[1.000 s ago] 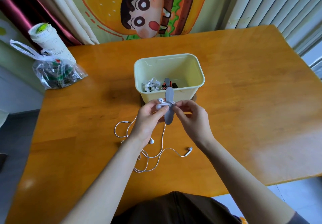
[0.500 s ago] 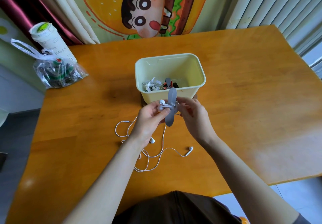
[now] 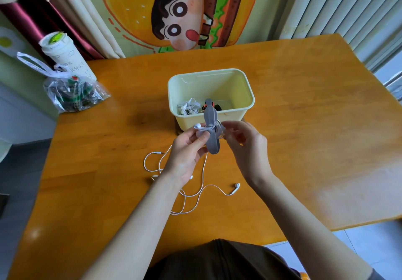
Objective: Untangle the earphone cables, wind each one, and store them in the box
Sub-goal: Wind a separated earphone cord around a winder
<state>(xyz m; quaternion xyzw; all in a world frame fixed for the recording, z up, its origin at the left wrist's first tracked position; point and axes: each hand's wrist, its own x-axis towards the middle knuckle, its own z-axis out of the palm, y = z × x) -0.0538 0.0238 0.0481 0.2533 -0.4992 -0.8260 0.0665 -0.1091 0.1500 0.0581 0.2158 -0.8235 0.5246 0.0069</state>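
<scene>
**Lap:** dark brown cloth, matte, at the table's near edge.
**Table**: orange varnished wood, glossy, grain visible.
**Loose earphone cable**: thin, white and smooth. It sprawls in open loops on the wood below the hands, with one glossy earbud out to the right.
**Left hand**: thumb and fingers pinch a coiled earphone, a small white bundle held just before the box.
**Right hand**: curled fingertips pinch the grey strap, a flat, matte, paddle-shaped band standing upright across the coil.
**Box**: pale yellow plastic, a rounded rectangle, open. White bundled cables lie inside at its left.
**Far left:** crinkled clear plastic bag and a tall white paper cup.
</scene>
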